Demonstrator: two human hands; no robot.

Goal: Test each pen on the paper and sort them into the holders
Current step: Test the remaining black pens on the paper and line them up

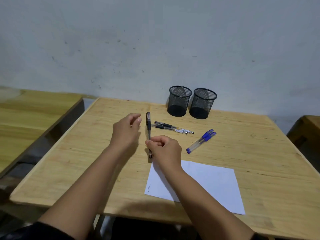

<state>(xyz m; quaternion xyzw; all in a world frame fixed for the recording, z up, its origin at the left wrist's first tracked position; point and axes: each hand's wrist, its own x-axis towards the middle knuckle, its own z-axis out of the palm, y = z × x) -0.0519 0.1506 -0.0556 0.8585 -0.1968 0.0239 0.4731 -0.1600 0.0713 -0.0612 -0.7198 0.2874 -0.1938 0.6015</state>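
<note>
Pens first: one black pen is pinched in the right hand, standing nearly upright just off the far-left corner of the paper, cap end up as far as I can tell. The left hand is just left of that pen with fingers loosely curled, gripping nothing, thumb and fingertips near the cap end, so my guess is the cap is about to come off.

Progress looks early. There's one small scribble at the near-left corner of the paper, so maybe one test happened, but both mesh holders look empty through the mesh. Two more black pens lie side by side beyond the paper, between it and the holders. Two blue pens sit touching each other past the paper's far edge, to the right. So five pens left to sort, I'd say.

Room-wise it's fine: lots of bare table left of the paper, and a clear path from paper to holders if you lift over the loose pens. The paper's near-right corner sits close to the table's front edge, so it could slide off.
</note>
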